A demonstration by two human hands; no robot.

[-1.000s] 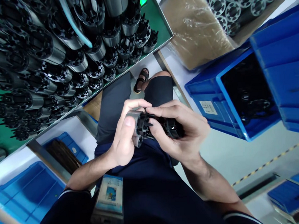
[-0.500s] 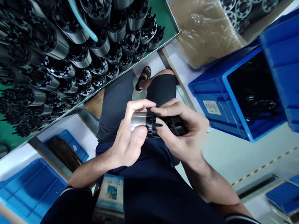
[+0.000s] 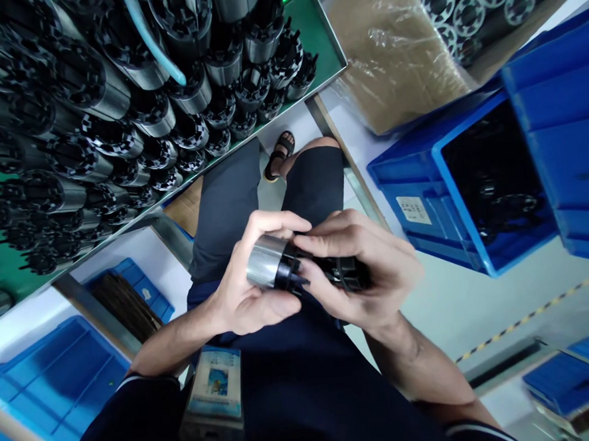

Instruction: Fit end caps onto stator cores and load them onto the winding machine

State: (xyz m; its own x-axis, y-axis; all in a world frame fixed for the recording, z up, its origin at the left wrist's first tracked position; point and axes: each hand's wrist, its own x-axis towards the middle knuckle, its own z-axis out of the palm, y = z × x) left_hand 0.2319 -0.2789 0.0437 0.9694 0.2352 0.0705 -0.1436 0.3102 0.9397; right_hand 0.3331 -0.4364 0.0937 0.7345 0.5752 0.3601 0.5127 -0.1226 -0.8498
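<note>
Over my lap, my left hand wraps round a silver metal cylinder, which looks like a motor stator core. A black plastic pronged end piece sits at its right end, and the cylinder lies tilted on its side. From the right, my right hand has its fingertips at that black end. In its palm it grips black plastic pieces, partly hidden by the fingers. Their exact shape and number I cannot make out.
Many similar cylinders with black ends stand on a green-topped bench at upper left. A blue bin with dark parts stands at right. Above it lie a plastic-wrapped carton and grey slotted rings. Blue crates sit at lower left.
My left hand has turned the cylinder, so more of its silver side shows and its black end points lower right. My right-hand fingers have shifted slightly at the black end.
</note>
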